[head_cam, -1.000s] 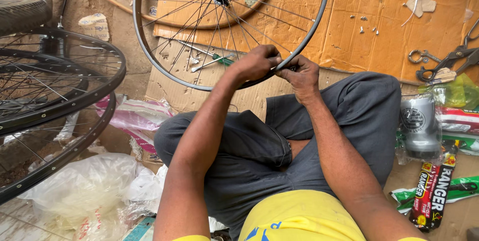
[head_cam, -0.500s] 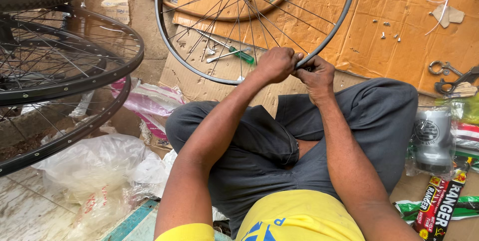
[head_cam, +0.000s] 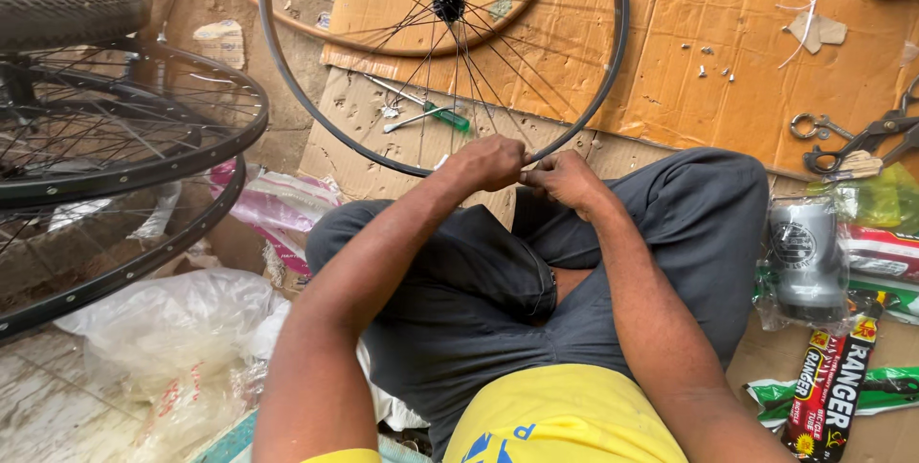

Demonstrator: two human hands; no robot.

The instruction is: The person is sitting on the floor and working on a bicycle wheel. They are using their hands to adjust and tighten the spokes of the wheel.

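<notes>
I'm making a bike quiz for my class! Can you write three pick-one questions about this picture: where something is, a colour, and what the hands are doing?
1. Where does the screwdriver lie?
A. on the cardboard under the wheel
B. in the person's lap
C. on the plastic bag

2. What colour is the screwdriver's handle?
A. red
B. green
C. yellow

3. What are both hands doing?
A. resting open on the knees
B. closed on the wheel's rim
C. holding scissors

Answers:
1 A, the screwdriver shows through the spokes on the cardboard.
2 B, its handle is green.
3 B, the left hand and right hand meet at the wheel rim.
</notes>
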